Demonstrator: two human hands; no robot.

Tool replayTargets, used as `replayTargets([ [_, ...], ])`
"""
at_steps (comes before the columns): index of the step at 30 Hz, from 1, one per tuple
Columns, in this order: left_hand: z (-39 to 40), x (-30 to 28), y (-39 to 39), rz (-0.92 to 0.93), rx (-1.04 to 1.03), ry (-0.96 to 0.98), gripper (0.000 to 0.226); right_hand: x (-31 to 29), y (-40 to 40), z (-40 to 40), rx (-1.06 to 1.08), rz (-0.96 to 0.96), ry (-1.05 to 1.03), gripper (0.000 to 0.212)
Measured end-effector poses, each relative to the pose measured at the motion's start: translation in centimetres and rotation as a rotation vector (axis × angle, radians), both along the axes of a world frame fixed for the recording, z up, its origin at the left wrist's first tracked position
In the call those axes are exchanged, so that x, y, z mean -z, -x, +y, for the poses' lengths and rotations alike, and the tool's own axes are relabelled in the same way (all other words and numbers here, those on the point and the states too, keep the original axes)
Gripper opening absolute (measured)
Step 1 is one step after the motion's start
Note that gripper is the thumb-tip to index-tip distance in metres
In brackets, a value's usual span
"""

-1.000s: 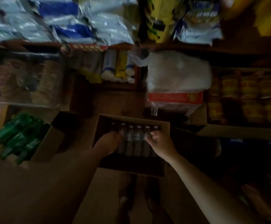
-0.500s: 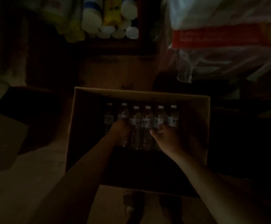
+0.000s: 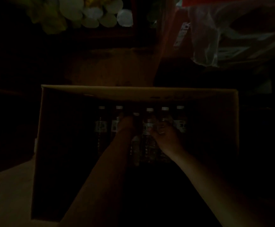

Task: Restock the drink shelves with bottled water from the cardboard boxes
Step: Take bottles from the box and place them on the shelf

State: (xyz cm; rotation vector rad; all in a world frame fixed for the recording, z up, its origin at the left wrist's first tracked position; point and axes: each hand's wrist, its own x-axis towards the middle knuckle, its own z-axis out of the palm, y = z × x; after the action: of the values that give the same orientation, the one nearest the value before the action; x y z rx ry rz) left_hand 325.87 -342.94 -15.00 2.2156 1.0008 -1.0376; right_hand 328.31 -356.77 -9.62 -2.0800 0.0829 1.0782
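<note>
Head view, very dim: cardboard box (image 3: 138, 91) mid-frame, row of water bottles (image 3: 180, 119) standing along its far wall. Left hand (image 3: 127, 126) curled on a middle bottle (image 3: 136, 122), right hand (image 3: 165, 136) wrapped round a neighbour (image 3: 164, 118), likely to lift both together. Firmness of either clasp: cannot tell.

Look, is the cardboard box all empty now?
No, a row of water bottles with white caps stands inside the cardboard box, and both hands reach among them.
</note>
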Motion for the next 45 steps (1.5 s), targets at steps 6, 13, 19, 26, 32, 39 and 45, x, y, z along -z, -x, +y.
replayTargets([
  [6,-0.1,-0.2,1.3,-0.064,-0.127,0.076,0.074,0.1,0.3,-0.5,0.0,0.021,0.009,0.039],
  [13,0.2,-3.5,3.3,-0.221,-0.209,0.232,0.081,-2.7,-0.5,-1.3,-0.061,0.036,0.066,0.042],
  [19,2.0,-9.7,5.4,-0.385,-0.202,0.234,0.094,-7.9,0.2,-1.4,-0.077,0.202,-0.028,0.059],
  [26,3.0,-23.4,6.0,-0.549,-0.211,0.42,0.082,-18.3,1.3,-0.5,-0.222,0.443,-0.204,0.067],
  [32,4.9,-36.7,3.5,-0.656,-0.21,0.532,0.069,-29.4,0.6,0.2,-0.35,0.406,-0.326,0.065],
  [39,4.7,-54.5,-0.5,-0.857,-0.156,0.617,0.068,-45.3,-3.0,-1.5,-0.357,0.255,-0.376,0.054],
  [45,1.5,-68.6,-3.1,-0.953,-0.059,0.651,0.039,-57.6,-3.9,-4.1,-0.204,-0.064,-0.432,0.061],
])
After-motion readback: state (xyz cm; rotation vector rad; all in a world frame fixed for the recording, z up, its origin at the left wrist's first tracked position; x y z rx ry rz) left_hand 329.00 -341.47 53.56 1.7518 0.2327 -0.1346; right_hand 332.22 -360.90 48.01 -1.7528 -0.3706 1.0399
